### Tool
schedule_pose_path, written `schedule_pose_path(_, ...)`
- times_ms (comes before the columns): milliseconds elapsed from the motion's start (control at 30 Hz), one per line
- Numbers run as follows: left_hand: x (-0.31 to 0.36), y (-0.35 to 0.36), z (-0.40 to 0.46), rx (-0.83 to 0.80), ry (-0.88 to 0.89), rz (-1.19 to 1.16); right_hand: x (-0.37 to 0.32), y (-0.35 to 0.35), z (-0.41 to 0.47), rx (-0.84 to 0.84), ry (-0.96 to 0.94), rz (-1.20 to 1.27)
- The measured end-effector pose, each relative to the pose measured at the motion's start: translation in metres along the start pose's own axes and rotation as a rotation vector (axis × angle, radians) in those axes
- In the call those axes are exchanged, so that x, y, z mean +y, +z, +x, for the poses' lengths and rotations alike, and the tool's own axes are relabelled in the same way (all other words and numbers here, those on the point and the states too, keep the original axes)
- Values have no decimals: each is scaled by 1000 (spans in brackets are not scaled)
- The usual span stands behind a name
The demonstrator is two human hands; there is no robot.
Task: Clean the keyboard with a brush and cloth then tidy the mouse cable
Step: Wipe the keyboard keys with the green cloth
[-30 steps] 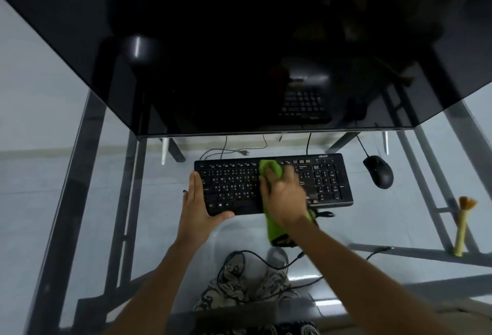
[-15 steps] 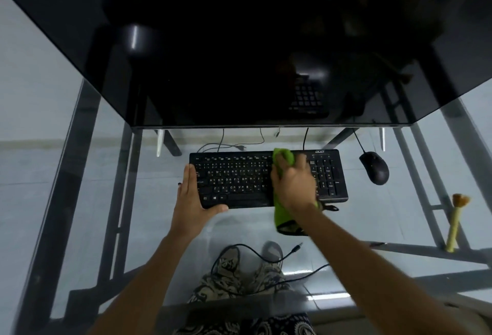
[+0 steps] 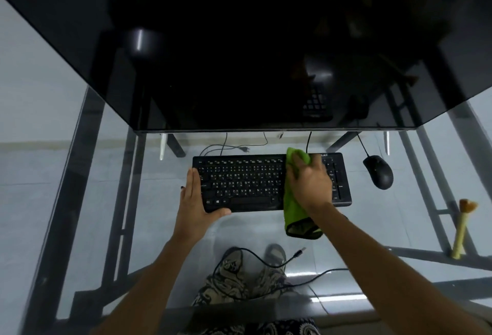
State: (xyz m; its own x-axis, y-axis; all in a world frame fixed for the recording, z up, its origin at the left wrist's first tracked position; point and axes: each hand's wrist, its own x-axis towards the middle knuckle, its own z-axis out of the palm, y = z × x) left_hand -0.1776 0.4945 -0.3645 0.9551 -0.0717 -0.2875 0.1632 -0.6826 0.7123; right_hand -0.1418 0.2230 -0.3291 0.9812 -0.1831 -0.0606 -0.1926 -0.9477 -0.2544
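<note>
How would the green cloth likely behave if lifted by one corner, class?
The green cloth would probably hang limp: its free end droops off the keyboard edge. It looks light, since the right hand bunches it easily. It seems unlikely to slide freely, judging by its soft-looking surface.

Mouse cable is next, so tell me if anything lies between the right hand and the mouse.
Nothing visible blocks it. The right hand holds the green cloth on the keyboard; only the keyboard's number-pad end and bare glass desk lie before the mouse. The brush lies farther right and nearer the person.
</note>
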Motion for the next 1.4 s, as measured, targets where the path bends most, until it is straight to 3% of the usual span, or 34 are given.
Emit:
schedule_pose_path(100, 0, 1, 1, 6, 10, 14, -44, 16, -10, -23, -73, 14)
schedule_pose_path(233, -5, -5, 3, -28, 72, 15, -112, 34, -33, -163, -551, -8)
schedule_pose_path(400, -14, -26, 3, -125, 123, -47, -76, 14, -22, -318, -1017, -126)
schedule_pose_path(533, -14, -26, 3, -140, 104, -54, -21, -1, -9, -333, -1026, -158)
schedule_pose_path(800, -19, -28, 6, -98, 120, -26, -120, 44, -41, -234, -999, -1)
schedule_pose_path(933, -21, -31, 6, -108, 127, -26, -77, 24, -23, -297, -1070, -109)
schedule_pose_path(1033, -20, -29, 5, -111, 117, -29, -1, -1, -14, -316, -942, -198)
schedule_pose_path(1200, -17, -27, 3, -104, 99, -43, 97, -34, -6, -138, -302, -82)
schedule_pose_path(1300, -13, -25, 2, -101, 87, -26, 78, -19, 5, -18, 28, 43)
schedule_pose_path(1400, -12, -25, 2, -107, 80, -13, 16, 2, -1, -38, 49, 115)
